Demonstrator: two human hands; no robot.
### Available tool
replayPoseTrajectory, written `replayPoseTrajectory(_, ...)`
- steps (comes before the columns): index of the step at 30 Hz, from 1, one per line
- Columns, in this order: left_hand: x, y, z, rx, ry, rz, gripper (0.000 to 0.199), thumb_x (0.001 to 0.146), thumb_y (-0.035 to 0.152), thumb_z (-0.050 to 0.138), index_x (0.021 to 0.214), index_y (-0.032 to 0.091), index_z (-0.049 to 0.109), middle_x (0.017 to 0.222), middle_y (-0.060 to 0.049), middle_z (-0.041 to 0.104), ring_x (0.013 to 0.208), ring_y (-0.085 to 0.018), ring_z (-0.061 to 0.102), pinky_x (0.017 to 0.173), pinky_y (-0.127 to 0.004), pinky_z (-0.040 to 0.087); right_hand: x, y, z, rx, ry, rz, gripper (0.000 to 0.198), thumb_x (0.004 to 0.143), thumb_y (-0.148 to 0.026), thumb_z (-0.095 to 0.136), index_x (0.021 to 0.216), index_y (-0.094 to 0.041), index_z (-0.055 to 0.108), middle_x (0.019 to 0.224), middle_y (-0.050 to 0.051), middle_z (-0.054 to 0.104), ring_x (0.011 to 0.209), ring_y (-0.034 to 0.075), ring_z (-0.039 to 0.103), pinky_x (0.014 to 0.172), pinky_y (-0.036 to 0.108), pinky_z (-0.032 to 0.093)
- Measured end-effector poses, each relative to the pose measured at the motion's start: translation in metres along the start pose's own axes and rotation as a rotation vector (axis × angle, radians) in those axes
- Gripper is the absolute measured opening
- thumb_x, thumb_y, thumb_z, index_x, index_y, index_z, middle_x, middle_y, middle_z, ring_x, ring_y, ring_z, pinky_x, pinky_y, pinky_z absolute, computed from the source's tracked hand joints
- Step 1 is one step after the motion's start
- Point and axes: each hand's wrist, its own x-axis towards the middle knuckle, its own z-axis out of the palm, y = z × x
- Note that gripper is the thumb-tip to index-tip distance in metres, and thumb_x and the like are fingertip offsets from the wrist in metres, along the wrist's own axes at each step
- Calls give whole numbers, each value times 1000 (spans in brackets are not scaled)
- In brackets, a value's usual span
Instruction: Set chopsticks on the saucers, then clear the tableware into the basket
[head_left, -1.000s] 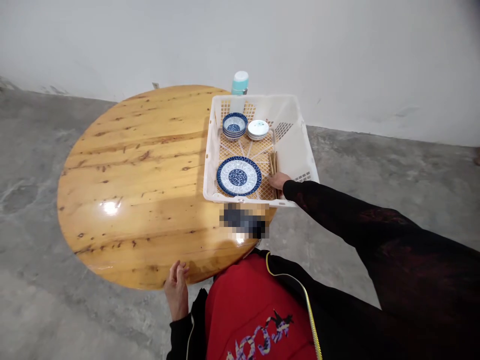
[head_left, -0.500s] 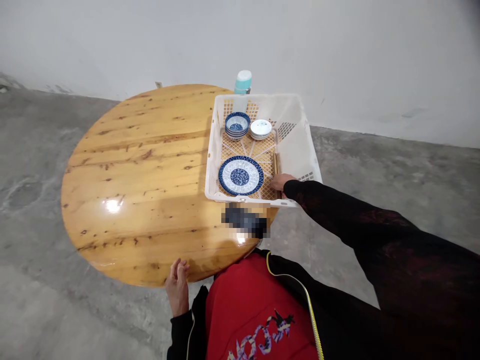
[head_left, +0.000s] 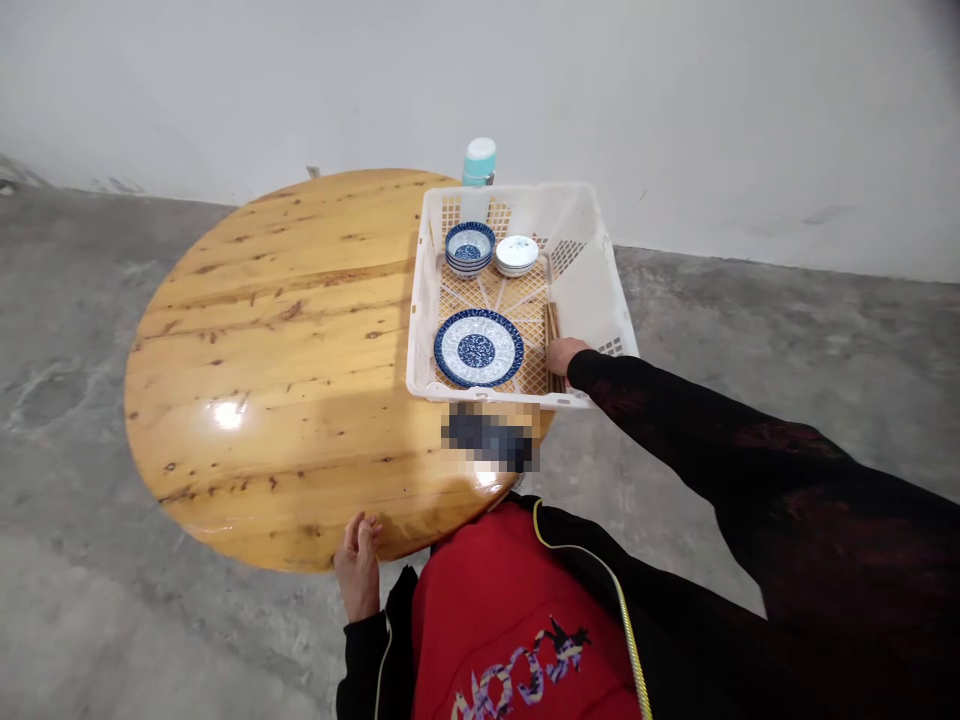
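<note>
In the head view, my right hand (head_left: 566, 354) is down inside a white plastic basket (head_left: 622, 310), closed around a bundle of wooden chopsticks (head_left: 552, 320) along its right side. The fingertips are partly hidden. A blue-and-white plate (head_left: 478, 348) lies left of the chopsticks on the basket floor. Behind it sit a stack of blue-patterned bowls (head_left: 470, 247) and a stack of small white dishes (head_left: 517, 254). Down at the near table edge is my left hand (head_left: 358, 562), open with loosely bent fingers and holding nothing.
The basket stands on the right part of an oval wooden table (head_left: 285, 350) and reaches past its right edge. A turquoise-and-white flask (head_left: 479, 163) rises behind the basket. Near its front wall lies a dark blurred-out object (head_left: 489, 438). A white wall (head_left: 300, 80) runs behind.
My right hand has shifted slightly up along the chopsticks, still inside the basket. The view has moved a little; my left hand stays at the table edge.
</note>
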Motion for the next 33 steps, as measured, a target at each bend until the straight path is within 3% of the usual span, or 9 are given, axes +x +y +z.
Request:
replayPoseTrajectory(11,0,-9,5,8,0,-19,64,75,65,68,112,14,69,104,-15,79,90,-25,78,88,-40,63,1,3,3,-72,55,-48,35,95,-14,58,122,0,74,108,29,75,115,34,72,93,36,56)
replayPoseTrajectory(20,-2,-10,1,16,7,-17,60,76,61,66,112,13,69,105,-16,78,92,-27,78,89,-43,63,-4,-1,2,-83,63,-51,38,91,-14,62,125,-2,73,116,28,75,117,34,71,94,36,57)
replayPoseTrajectory(26,-1,-12,-1,-13,18,-8,55,76,57,70,110,14,70,102,-15,79,90,-26,78,92,-45,62,-19,-5,-16,-49,70,-29,32,94,-18,63,119,-3,75,98,25,77,110,34,73,90,34,56)
replayPoseTrajectory(29,-1,-16,-3,-26,31,-11,55,76,55,70,111,13,70,100,-15,79,87,-25,78,89,-44,63,-31,-4,-35,50,89,2,27,97,-17,57,105,0,76,79,23,74,94,33,75,84,34,55)
replayPoseTrajectory(33,1,-23,-5,-36,29,6,56,73,57,70,108,14,70,95,-13,79,81,-24,77,84,-40,63,-55,2,-53,266,192,-12,34,100,-19,49,84,-6,76,67,18,70,73,28,73,78,34,54)
